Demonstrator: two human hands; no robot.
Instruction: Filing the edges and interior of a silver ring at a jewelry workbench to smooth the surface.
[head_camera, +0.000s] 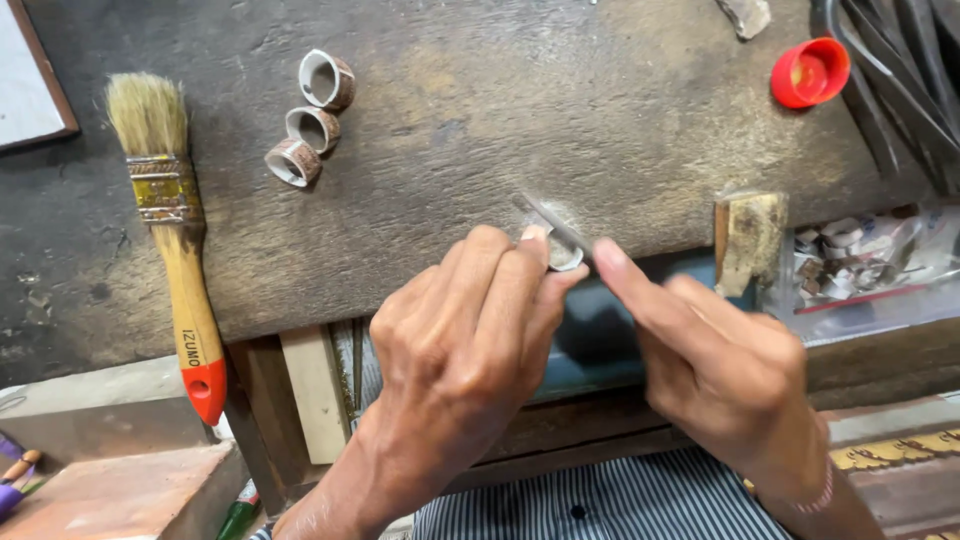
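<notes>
Small silver ring (563, 255) sits pinched at tips of left hand (460, 350), thumb below and index/middle fingers (500, 262) curled over it, mostly hiding the band; only a pale arc shows at the edge of the surface (480, 120). Left fingers shut tight on ring, wrist coming up from lower left, knuckles toward camera. Right hand (725, 365) comes in from lower right, index finger stretched along a thin metal file (550, 222), other fingers folded round its hidden handle, so closed on the tool. File lies at a slant, tip up-left, resting across the top of the ring, touching it. Rest of bench: paintbrush (170, 220) w/ wooden handle and red end lies at left, bristles away from person; three patterned rings (312, 122) in a small cluster upper left-centre, well apart from hands; red cap (809, 72) top right; clear bag of ring parts (860, 262) at right, just beside a worn wooden peg (750, 240) nr the right hand. Striped shirt (620, 500) at bottom.
</notes>
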